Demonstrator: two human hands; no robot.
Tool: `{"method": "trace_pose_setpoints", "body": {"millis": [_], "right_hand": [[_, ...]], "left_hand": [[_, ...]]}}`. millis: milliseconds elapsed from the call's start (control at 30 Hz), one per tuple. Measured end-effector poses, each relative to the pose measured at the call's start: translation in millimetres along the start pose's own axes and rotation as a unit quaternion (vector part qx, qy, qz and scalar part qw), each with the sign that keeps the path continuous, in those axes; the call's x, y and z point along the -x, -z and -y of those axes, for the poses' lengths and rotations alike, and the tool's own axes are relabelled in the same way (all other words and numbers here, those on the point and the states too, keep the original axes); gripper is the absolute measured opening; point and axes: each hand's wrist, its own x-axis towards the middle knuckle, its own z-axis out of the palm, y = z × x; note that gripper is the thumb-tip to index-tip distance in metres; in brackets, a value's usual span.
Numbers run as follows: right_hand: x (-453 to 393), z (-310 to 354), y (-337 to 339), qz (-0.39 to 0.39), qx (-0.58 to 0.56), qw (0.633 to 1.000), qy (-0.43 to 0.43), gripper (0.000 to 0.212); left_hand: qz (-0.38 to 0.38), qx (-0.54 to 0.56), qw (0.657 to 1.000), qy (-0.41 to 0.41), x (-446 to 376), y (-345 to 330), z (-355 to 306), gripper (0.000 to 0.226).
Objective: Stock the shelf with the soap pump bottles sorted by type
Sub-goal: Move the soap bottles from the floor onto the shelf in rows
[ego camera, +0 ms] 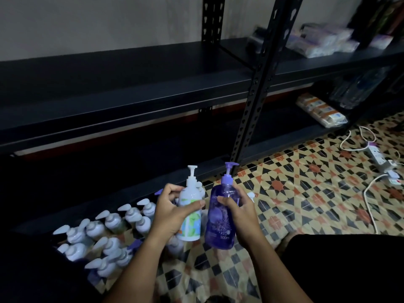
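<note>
My left hand [172, 212] grips a white pump bottle [191, 224] with a green and blue label, held upright above the floor. Beside it, my right hand [241, 215] grips a purple pump bottle [219, 226] with a purple pump, also upright. The two bottles are side by side and nearly touching. Several more white pump bottles [102, 239] stand crowded on the floor at the lower left. A dark metal shelf [122, 88] runs across the view in front of me, its left section bare.
A black slotted upright post [254, 88] divides the shelf. Packaged goods [321, 40] lie on the right shelf section and more packs [321, 110] on the lower shelf. A white power strip with cables [378, 158] lies on the patterned tile floor at the right.
</note>
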Motion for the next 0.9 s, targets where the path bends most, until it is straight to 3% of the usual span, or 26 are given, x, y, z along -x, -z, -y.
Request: {"method": "trace_pose_setpoints", "body": {"millis": [167,267,500,767,833,900], "right_hand": [[1,7,4,0.036,-0.027,0.999,0.014,0.084],[2,14,4,0.053,-0.019,0.998,0.010,0.096],[1,7,7,-0.022,-0.015,0.999,0.030,0.084],[2,7,4,0.047,-0.006,0.999,0.013,0.040],[3,6,0,0.056,0.003,0.998,0.007,0.046],[4,4,-4,0.056,0.012,0.998,0.001,0.066]], "left_hand": [[0.058,0.070,0.996,0.014,1,4,-10,0.058],[0.083,0.118,0.988,0.051,3,1,-10,0.026],[0.104,0.159,0.981,0.045,10,-4,-12,0.054],[0.070,0.107,0.992,0.001,10,-8,-11,0.069],[0.042,0.081,0.996,-0.020,11,-10,-12,0.069],[0.028,0.062,0.997,-0.037,12,-11,-13,0.066]]}}
